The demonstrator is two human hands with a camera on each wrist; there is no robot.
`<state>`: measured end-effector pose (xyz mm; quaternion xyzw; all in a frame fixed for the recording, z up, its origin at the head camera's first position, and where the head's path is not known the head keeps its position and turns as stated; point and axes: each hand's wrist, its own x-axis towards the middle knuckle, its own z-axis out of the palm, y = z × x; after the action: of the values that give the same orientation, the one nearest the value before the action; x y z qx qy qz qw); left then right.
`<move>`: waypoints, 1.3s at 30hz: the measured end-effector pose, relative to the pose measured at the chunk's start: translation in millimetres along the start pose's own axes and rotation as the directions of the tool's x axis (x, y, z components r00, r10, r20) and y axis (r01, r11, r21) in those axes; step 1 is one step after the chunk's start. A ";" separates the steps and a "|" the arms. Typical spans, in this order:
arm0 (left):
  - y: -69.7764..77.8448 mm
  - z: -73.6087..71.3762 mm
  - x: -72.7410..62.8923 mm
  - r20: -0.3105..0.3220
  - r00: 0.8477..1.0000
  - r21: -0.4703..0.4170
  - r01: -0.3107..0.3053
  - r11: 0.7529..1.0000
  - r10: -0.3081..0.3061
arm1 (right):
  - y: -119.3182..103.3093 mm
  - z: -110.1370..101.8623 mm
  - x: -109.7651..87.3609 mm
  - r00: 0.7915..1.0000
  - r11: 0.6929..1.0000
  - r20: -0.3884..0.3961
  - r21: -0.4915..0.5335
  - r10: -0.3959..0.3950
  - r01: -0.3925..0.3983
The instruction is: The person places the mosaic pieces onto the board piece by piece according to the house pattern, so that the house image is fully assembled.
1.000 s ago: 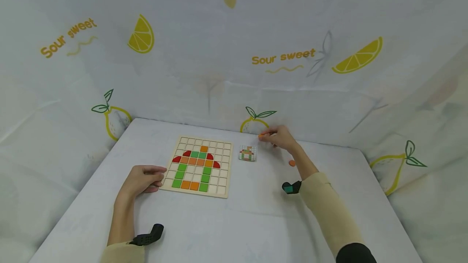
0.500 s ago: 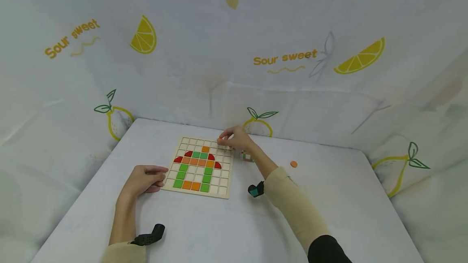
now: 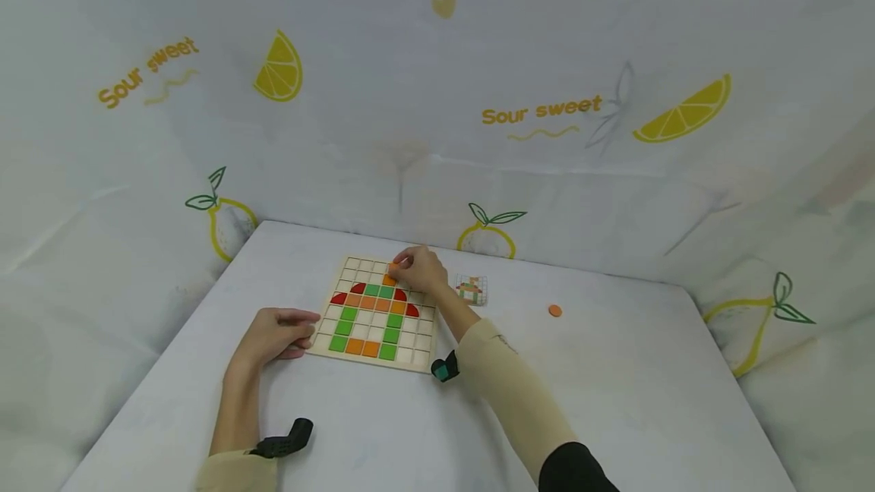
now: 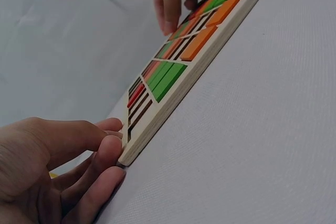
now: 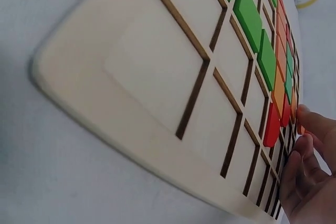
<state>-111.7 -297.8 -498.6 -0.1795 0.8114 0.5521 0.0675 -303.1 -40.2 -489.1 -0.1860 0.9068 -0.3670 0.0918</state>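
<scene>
A pale wooden grid board (image 3: 412, 362) lies on the table, with flat red, green and orange tiles set in its squares. Between thumb and fingertips my right hand (image 3: 421, 270) pinches a small orange piece (image 3: 393, 267) over the board's far rows, close beside an orange square tile (image 3: 389, 280). Most of the piece is hidden by the fingers. In the right wrist view, that hand (image 5: 310, 169) is at the far end of the grid. My left hand (image 3: 275, 334) rests at the board's left edge, its fingertips (image 4: 111, 148) touching the near corner.
To the right of the board lies a small printed card (image 3: 472, 289) with a coloured grid picture. Farther right on the white table (image 3: 615, 393) is a loose orange disc (image 3: 555, 310). A white curtain (image 3: 383, 97) with lemon prints rises behind the table.
My right hand has moved left from beyond the card to over the board's far rows, carrying the orange piece. The card, briefly covered by the arm, shows again. My left hand stays put.
</scene>
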 end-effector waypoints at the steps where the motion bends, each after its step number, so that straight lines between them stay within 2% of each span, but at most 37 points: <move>1: 0.1 0.6 0.0 0.001 1.000 0.001 -0.001 1.000 0.001 | 0.3 1.3 0.5 1.000 1.000 -0.006 -0.004 0.006 -0.006; 6: 0.1 0.3 0.1 -0.001 1.000 0.004 -0.009 1.000 0.009 | 1.9 0.8 0.4 1.000 1.000 -0.006 0.025 -0.005 0.005; 9: -0.6 -0.1 0.1 -0.004 1.000 0.004 -0.007 1.000 0.007 | 4.7 -6.5 -3.0 0.999 0.995 0.007 0.095 -0.032 0.031; 14: -1.1 1.1 0.5 -0.004 1.000 0.009 -0.006 1.000 0.006 | 18.4 -29.8 -6.5 0.999 0.974 -0.010 0.224 -0.040 0.041; 18: -2.4 1.4 1.1 -0.007 1.000 0.010 0.000 1.000 0.000 | 37.5 -54.7 -5.0 0.999 0.955 0.038 0.295 0.006 -0.017; 24: -4.0 1.3 1.6 -0.004 1.000 0.018 -0.014 1.000 0.014 | 68.0 -103.8 -9.7 0.982 0.976 0.187 0.204 0.039 -0.078; 29: -3.3 1.7 0.9 -0.008 1.000 0.020 -0.023 1.000 0.023 | 95.4 -144.8 -21.5 0.952 0.984 0.300 0.139 0.065 -0.111; 33: -4.0 0.7 0.3 -0.010 1.000 0.021 -0.019 1.000 0.019 | 118.5 -172.8 -36.8 0.945 0.987 0.316 0.107 0.085 -0.124; 39: -1.6 0.9 -1.1 0.000 1.000 0.022 -0.006 1.000 0.006 | 155.1 -197.8 -66.6 0.946 0.970 0.296 0.160 0.128 -0.182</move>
<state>-110.2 -297.2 -500.0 -0.1764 0.8181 0.5432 0.0678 -344.0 214.3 -454.5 -0.1552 0.8580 -0.4107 0.2665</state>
